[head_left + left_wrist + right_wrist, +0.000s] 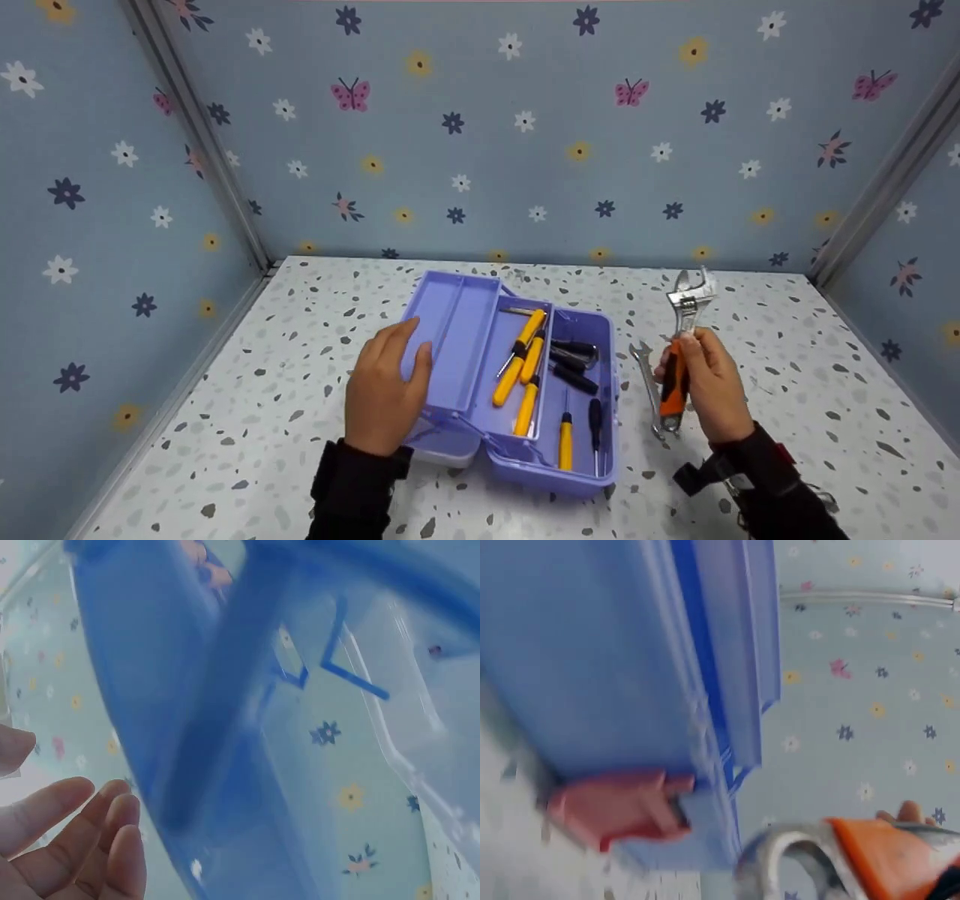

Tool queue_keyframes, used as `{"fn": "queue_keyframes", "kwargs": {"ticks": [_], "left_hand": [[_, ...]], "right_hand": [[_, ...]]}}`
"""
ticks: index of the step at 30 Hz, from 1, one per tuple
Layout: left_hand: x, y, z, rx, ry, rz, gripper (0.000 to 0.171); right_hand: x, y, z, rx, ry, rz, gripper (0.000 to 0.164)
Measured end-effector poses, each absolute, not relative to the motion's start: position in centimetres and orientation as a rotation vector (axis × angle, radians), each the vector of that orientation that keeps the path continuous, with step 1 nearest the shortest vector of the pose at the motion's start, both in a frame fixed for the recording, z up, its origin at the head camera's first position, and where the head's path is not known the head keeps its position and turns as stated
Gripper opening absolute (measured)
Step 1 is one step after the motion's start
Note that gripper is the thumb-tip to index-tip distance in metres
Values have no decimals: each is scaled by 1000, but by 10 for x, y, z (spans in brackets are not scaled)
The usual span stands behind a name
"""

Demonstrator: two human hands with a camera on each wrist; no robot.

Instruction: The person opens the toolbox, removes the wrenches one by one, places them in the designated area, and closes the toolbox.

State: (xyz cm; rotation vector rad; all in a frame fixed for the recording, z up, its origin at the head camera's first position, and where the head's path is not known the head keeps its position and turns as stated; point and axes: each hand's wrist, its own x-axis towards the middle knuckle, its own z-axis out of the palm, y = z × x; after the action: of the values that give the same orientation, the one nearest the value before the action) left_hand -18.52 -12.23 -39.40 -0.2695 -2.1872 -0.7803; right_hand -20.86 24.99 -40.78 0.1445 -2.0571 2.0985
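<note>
My right hand grips an adjustable wrench by its orange and black handle, with the metal head pointing up and away. The handle's end loop shows large in the right wrist view. Just left of this hand, a silver wrench lies on the table. My left hand is at the left side of an opened purple toolbox, its fingers extended beside the upper tray. In the left wrist view, its relaxed fingers hold nothing.
Several yellow-handled screwdrivers lie in the toolbox's middle tray. Its bottom holds black-handled tools and another yellow-handled screwdriver. A red piece shows against the box side. A flowered wall stands behind the speckled table.
</note>
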Motion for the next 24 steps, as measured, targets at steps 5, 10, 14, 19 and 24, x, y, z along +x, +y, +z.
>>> {"fn": "queue_keyframes", "kwargs": {"ticks": [5,10,14,19,24], "left_hand": [[-193,-141,-401,-131,-2253,-855,34],[-198,-150,-409,13,-2386,-920,36],[-201,-154,-413,90,-2494,-1004,40],[-205,-156,-415,117,-2534,-1154,42],[-206,-156,-415,141,-2557,-1166,38]], "right_hand": [[-215,269,-410,66,-2004,2037,37],[-222,290,-417,-7,-2096,1975,34],[-225,305,-425,-65,-2247,1849,29],[-232,321,-432,-140,-2420,1648,32],[-240,330,-438,-197,-2520,1481,37]]}}
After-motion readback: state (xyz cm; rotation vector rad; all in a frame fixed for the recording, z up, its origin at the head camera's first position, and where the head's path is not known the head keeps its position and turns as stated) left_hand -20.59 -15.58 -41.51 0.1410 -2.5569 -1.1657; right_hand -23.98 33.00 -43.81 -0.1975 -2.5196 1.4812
